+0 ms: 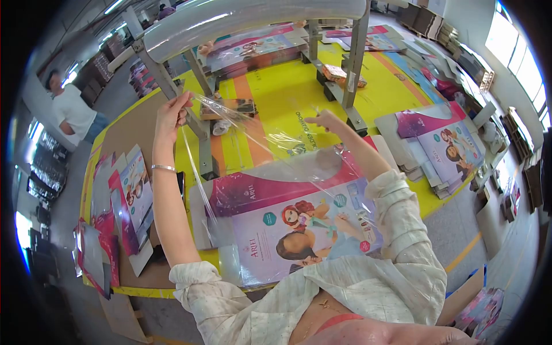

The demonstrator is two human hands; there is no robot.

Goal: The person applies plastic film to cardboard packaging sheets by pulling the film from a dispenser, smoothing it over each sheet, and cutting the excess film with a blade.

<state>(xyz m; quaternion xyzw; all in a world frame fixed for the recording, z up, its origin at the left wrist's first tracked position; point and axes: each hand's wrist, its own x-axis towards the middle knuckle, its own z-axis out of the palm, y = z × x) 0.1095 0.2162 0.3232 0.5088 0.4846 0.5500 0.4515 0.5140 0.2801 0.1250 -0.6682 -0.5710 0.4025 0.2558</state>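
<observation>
My left hand (172, 119) is raised beside the metal stand, its fingers pinched on a gathered edge of clear plastic film (221, 109). Strands of the film run from it down to the printed cardboard sheets and across toward the right. My right hand (329, 121) is over the yellow table, fingers curled together at the film's other side; the thin film there is hard to make out. Below both hands, close to my body, lies a stack of printed cardboard sheets (264, 224) marked "Ariel", with shiny film over part of it.
A large film roll (253, 26) rests across the metal stand (352, 69) on the yellow table (276, 86). More printed sheets lie at the left (135, 184), right (443, 144) and far side. Small boxes (339, 73) sit at the stand's feet. A person (75, 109) stands at the left.
</observation>
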